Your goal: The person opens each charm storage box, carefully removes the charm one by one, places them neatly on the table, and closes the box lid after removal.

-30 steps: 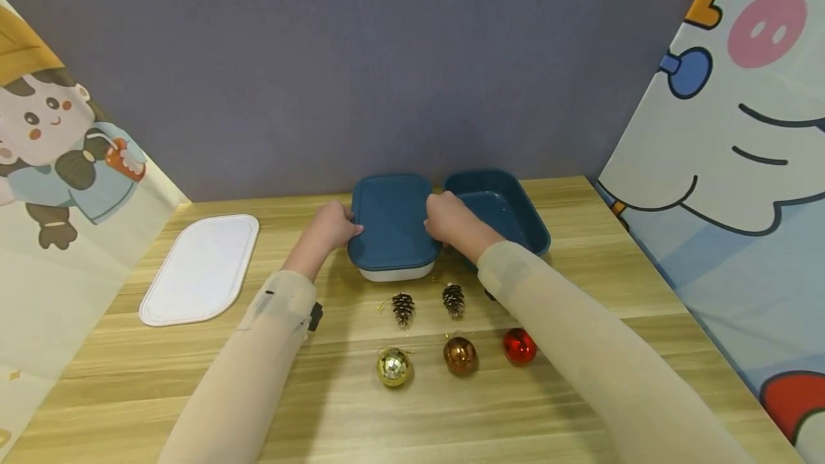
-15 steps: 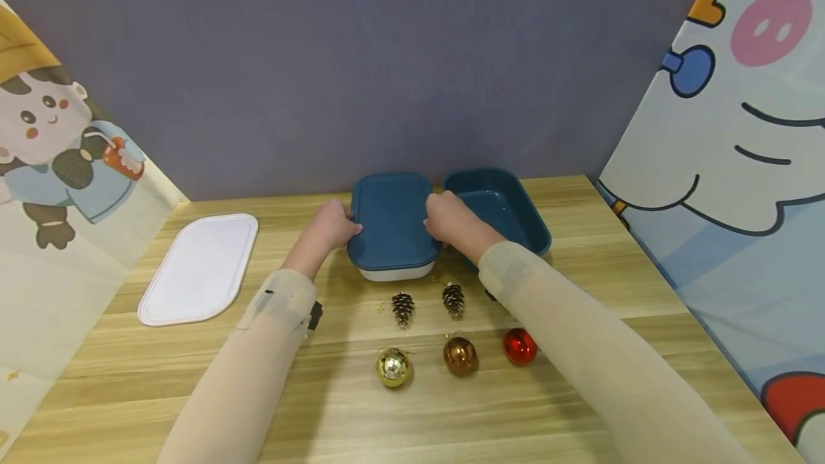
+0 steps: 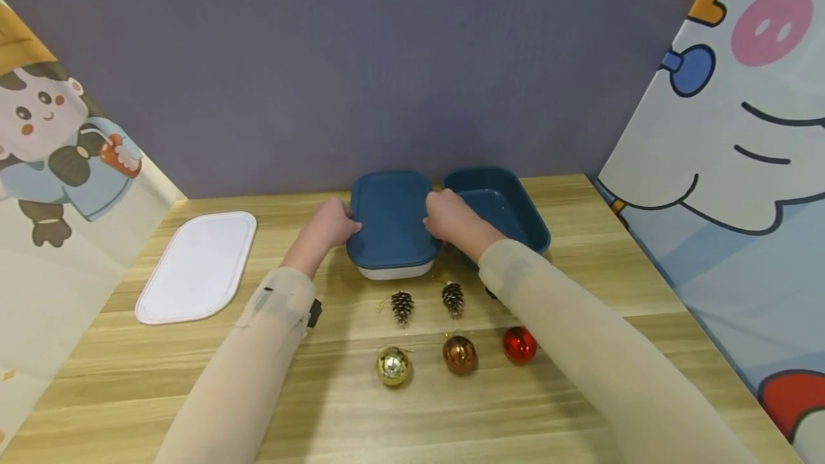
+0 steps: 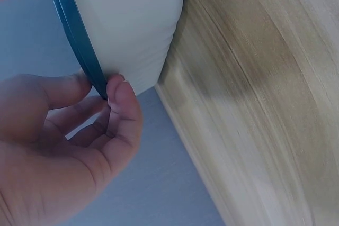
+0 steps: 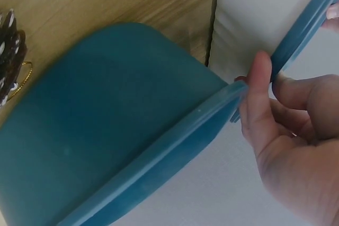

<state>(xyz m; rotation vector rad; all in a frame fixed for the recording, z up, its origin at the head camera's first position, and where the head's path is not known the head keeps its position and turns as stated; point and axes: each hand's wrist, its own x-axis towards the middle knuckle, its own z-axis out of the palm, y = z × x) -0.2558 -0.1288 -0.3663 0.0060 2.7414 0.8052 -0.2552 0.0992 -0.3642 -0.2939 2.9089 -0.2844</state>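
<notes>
A blue lid [image 3: 392,217] lies on a white container [image 3: 396,273] near the back wall. My left hand [image 3: 329,223] pinches the lid's left edge; in the left wrist view the thumb is on top and the curled fingers are under the rim. Opposite it, my right hand [image 3: 451,220] pinches the right edge, and the right wrist view shows thumb and forefinger on either side of the rim [image 5: 304,27]. Just right of that hand stands an uncovered blue container [image 3: 505,210], partly hidden by the right arm. The white container's inside is hidden by the lid.
A white lid [image 3: 196,267] lies flat at the left of the table. In front of the containers are two pinecones, one left [image 3: 402,308] and one right [image 3: 453,298]. Nearer still lie a gold ball [image 3: 392,366], a brown ball [image 3: 460,354] and a red ball [image 3: 519,344].
Both hands keep their pinch on the blue lid, and nothing on the table has visibly moved. The head view has shifted very slightly.
</notes>
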